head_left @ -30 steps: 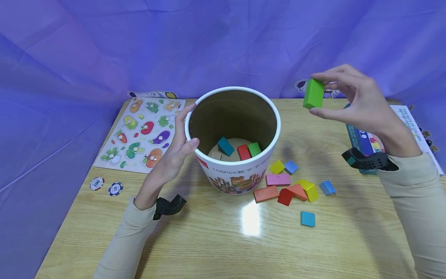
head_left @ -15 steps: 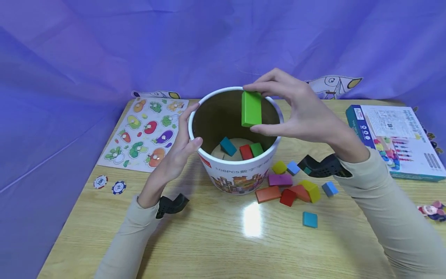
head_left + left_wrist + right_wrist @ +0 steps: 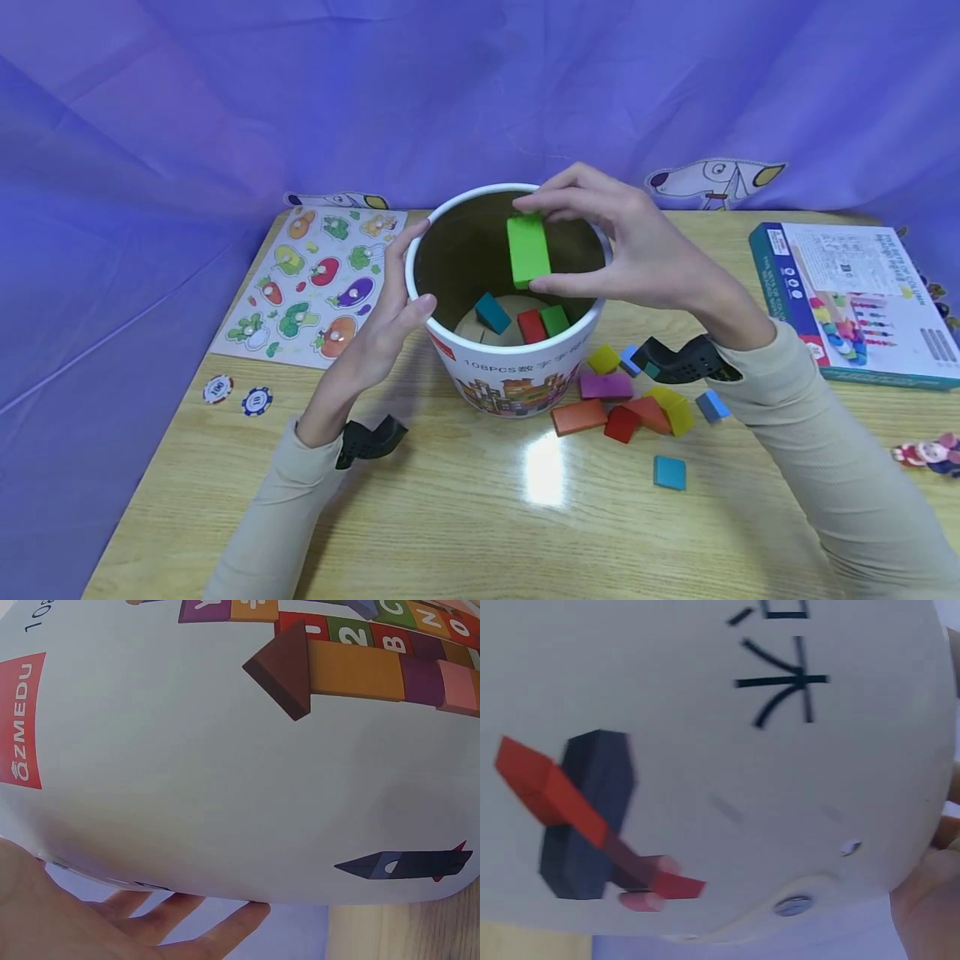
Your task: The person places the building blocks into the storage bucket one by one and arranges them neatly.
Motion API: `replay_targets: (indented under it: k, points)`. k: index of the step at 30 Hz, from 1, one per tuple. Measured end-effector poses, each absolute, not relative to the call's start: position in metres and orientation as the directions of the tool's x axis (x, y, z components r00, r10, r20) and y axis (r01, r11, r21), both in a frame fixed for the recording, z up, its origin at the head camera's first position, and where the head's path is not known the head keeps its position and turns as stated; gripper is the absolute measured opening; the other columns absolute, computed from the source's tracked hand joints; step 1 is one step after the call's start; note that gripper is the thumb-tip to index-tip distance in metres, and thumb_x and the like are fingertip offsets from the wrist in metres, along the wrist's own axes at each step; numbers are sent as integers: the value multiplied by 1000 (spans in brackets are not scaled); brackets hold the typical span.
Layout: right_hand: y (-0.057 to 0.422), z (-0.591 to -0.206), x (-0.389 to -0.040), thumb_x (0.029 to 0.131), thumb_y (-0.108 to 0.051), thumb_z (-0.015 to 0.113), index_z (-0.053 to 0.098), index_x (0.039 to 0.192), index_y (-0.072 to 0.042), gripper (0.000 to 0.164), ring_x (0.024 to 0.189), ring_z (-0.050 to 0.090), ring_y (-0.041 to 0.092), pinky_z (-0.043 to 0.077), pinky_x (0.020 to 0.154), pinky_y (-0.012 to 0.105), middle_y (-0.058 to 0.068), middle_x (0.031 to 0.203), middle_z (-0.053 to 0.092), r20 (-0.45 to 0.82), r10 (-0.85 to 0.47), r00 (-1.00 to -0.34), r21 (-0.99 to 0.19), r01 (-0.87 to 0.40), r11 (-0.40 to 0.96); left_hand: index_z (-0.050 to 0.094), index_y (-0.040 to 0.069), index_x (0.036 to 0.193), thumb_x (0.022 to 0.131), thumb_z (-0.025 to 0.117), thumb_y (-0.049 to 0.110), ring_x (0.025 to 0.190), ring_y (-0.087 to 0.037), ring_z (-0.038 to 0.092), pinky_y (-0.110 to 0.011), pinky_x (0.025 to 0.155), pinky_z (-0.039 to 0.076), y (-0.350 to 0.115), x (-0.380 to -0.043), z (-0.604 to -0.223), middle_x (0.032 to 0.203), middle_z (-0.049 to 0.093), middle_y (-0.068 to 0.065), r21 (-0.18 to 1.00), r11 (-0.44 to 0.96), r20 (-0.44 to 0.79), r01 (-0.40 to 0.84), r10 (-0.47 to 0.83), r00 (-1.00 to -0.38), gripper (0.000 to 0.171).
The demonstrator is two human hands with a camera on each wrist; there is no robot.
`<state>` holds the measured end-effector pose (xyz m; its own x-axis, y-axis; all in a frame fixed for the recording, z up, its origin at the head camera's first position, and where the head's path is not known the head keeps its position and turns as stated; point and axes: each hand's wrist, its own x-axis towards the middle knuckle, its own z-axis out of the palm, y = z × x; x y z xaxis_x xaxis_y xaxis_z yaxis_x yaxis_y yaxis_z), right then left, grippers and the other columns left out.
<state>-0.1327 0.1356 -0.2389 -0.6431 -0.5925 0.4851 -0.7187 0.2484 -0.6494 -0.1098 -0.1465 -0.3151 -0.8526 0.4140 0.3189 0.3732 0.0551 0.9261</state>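
Note:
In the head view a white bucket [image 3: 517,344] with a printed picture of blocks stands mid-table. Between thumb and fingers, my right hand [image 3: 617,242] pinches a light green rectangular block [image 3: 528,250] in the bucket's mouth, above its floor. Below it inside lie a teal block [image 3: 492,314], a red block [image 3: 532,326] and another green block [image 3: 555,321]. My left hand [image 3: 378,333] rests against the bucket's left side, thumb and fingertips at the rim. The left wrist view shows those fingers [image 3: 214,926] stretched along the wall. In the right wrist view the bucket wall hides the held block.
Several colored blocks lie right of the bucket, among them an orange block [image 3: 579,417] and a blue square block [image 3: 669,472]. A vegetable puzzle board [image 3: 307,287] and two poker chips [image 3: 257,402] lie left. A flat box [image 3: 862,304] and small figurine [image 3: 930,453] lie right.
My right hand has carried the green block leftward from the right of the bucket, then slightly down into its mouth. The left hand has stayed at the bucket's side.

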Motion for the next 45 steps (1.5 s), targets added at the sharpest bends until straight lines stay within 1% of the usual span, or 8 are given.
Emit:
replay_targets:
  k: [8,12,15,20,28,34,42,45]
  points:
    - [157,-244,-130,76,14,74,63,122,4,48,112,58,18,48,101,26,9,118,58,535,-540,-649,-726,-681,99,8,24,152,87,55,59,143,-20,20,-62,113,23,-145,-111,-315,157,16,4,924,42,328,380,425,-844,88]
    - [184,-253,-128,79,21,64,61,115,16,36,105,59,27,50,97,29,20,113,59,543,-412,-732,-813,-581,-40,8,24,152,87,55,61,143,-21,20,-63,112,23,-146,-110,-315,157,16,4,924,41,329,381,425,-844,89]
    - [205,-268,-128,82,22,60,60,114,18,33,102,61,27,52,95,30,24,112,59,456,-367,-811,-884,-461,-79,8,24,152,87,55,61,143,-21,20,-63,112,23,-147,-110,-315,157,16,5,924,45,328,380,420,-846,89]
    - [233,-314,-131,84,15,64,63,115,8,32,106,61,22,52,95,24,15,113,62,248,-487,-837,-931,-345,119,8,24,153,88,55,59,143,-20,18,-63,112,21,-152,-107,-316,157,16,5,927,49,322,372,404,-856,87]
    - [249,-370,-121,82,-9,78,69,115,-15,35,108,61,11,49,96,21,-2,115,66,3,-633,-774,-757,-416,504,8,25,153,87,56,60,143,-20,19,-63,112,22,-153,-107,-316,157,17,5,930,45,318,365,400,-859,88]
    - [251,-381,-113,81,-10,78,68,118,-19,39,114,57,11,48,100,25,-5,121,64,-89,-637,-766,-728,-386,566,9,25,152,87,56,60,142,-19,19,-62,112,22,-151,-109,-315,156,17,5,930,45,316,364,405,-858,88]
    - [245,-386,-108,77,-8,81,70,115,-20,41,110,60,17,50,97,49,-6,116,67,-98,-607,-789,-671,-398,626,8,26,152,84,56,68,142,-17,18,-62,112,22,-147,-109,-315,157,16,6,930,62,308,363,409,-859,94]
    - [245,-386,-106,76,-8,82,72,112,-21,40,107,61,15,53,94,45,-8,111,67,-97,-591,-801,-655,-396,643,8,25,152,83,55,69,142,-16,18,-63,112,21,-146,-110,-315,157,16,6,926,75,310,370,409,-858,94]
